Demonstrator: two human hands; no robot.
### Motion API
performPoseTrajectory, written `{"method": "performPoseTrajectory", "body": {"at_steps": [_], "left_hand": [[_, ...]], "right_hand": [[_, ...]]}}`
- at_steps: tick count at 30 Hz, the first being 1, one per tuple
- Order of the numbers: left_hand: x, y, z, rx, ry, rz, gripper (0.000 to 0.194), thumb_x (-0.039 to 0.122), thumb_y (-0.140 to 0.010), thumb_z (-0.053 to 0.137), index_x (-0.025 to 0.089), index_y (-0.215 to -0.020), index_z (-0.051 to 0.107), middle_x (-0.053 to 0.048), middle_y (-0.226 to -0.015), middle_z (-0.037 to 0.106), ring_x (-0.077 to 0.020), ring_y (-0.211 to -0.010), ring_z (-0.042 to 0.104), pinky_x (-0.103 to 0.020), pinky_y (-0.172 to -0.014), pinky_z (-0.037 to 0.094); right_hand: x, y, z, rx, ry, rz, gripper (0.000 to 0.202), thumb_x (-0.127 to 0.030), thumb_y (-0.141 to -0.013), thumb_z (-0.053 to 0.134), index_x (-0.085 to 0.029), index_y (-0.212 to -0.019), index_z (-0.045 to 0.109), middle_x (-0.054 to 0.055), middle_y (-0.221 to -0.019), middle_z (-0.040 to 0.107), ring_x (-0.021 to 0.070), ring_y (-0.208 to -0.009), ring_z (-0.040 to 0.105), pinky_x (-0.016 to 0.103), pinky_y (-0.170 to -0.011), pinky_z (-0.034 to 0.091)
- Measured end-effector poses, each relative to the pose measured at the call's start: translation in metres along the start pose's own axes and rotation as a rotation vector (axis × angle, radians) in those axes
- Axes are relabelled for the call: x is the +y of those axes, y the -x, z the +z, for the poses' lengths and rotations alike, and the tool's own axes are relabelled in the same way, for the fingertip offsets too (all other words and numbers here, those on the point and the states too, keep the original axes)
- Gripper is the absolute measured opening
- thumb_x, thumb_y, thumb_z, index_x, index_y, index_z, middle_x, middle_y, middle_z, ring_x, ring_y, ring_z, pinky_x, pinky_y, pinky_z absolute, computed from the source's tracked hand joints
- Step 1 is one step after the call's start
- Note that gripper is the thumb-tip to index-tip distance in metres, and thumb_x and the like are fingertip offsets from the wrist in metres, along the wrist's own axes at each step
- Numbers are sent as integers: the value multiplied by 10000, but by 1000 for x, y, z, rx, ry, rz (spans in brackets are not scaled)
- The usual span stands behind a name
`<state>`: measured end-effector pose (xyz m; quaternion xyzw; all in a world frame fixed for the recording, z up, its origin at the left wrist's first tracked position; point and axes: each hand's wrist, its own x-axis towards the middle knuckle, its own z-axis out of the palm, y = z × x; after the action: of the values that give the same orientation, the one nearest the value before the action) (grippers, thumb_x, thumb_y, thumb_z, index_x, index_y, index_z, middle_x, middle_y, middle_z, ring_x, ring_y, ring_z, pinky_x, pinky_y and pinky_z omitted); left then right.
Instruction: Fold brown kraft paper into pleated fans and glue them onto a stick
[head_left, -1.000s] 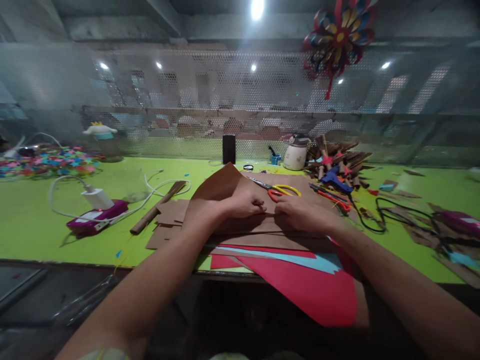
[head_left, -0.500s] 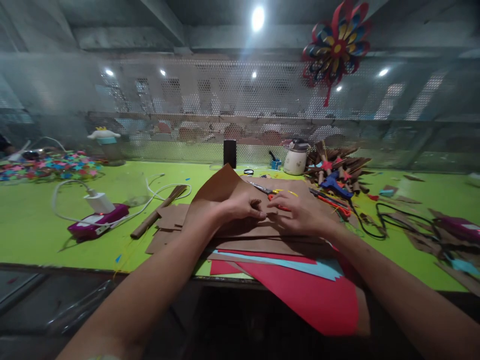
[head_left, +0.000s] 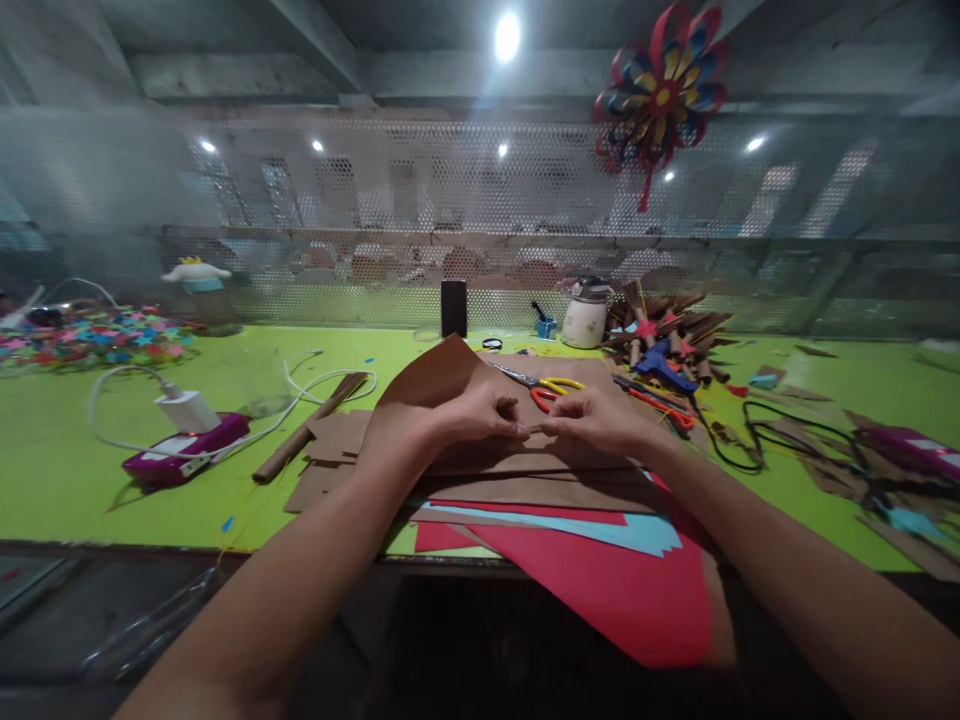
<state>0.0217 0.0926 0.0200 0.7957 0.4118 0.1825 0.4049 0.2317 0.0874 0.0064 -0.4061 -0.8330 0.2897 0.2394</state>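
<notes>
Both hands are close together over a pile of brown paper (head_left: 540, 488) at the table's front edge. My left hand (head_left: 487, 412) is closed, thumb against fingers, on a small piece of brown paper; its exact shape is hard to see. Facing it, my right hand (head_left: 585, 418) pinches the small brown piece (head_left: 535, 428) at its other end. Scissors with yellow and orange handles (head_left: 551, 390) lie on the brown paper just behind my right hand. Red paper (head_left: 630, 590) and light blue paper (head_left: 649, 530) stick out beneath the pile, the red hanging over the edge.
A purple power strip (head_left: 187, 450) with a white charger and a brown paper roll (head_left: 300, 440) lie left. At the back stand a black box (head_left: 454, 308) and a white jar (head_left: 585, 315). A blue glue gun (head_left: 666, 367) and black cable (head_left: 795, 445) lie right.
The fingers of my right hand, spread over the scissors before, have come together on the small brown piece beside my left hand. More of the scissors' handles now shows. The view has shifted slightly.
</notes>
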Motion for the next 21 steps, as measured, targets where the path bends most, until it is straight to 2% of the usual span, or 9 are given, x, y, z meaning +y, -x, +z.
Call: {"method": "performPoseTrajectory", "body": {"at_steps": [10,12,14,17,19,21], "left_hand": [[-8,0,-5,-39,-31,-30,349,458,-647,658,127,-728,585,4,-624,570,-98,-551,486,-224,-520,331],[-9,0,-6,-31,-31,-19,334,448,-647,662,132,-714,575,7,-617,566,-99,-553,491,-225,-525,336],[-11,0,-8,-22,-9,-6,321,439,-656,657,136,-712,567,9,-613,561,-100,-553,494,-226,-527,338],[-13,0,-8,8,2,-5,320,441,-661,652,139,-724,567,11,-614,555,-99,-545,491,-228,-519,331],[-13,-1,-8,15,-12,2,324,445,-656,656,140,-720,568,13,-617,552,-98,-545,487,-229,-520,327],[-13,-2,-7,17,-35,9,336,457,-649,658,139,-702,563,15,-616,546,-99,-547,483,-231,-520,322]], "right_hand": [[-1,5,-15,-132,-105,46,377,-483,-794,483,-154,-615,519,-27,-477,501,75,-417,391,212,-445,291],[5,3,-15,-103,-90,29,401,-494,-807,468,-153,-601,509,-30,-473,484,73,-420,384,212,-447,288],[11,1,-15,-17,-91,-1,414,-501,-823,446,-145,-629,529,-19,-511,502,81,-461,417,213,-471,309],[9,0,-12,115,-74,-88,372,-479,-823,467,-135,-830,610,36,-746,616,122,-654,525,229,-581,381],[1,1,-8,127,6,-144,343,-443,-803,518,-154,-949,630,55,-904,637,144,-779,542,241,-657,394],[-8,2,-3,102,102,-152,311,-416,-800,529,-159,-920,656,45,-855,641,142,-760,535,241,-655,385]]}}
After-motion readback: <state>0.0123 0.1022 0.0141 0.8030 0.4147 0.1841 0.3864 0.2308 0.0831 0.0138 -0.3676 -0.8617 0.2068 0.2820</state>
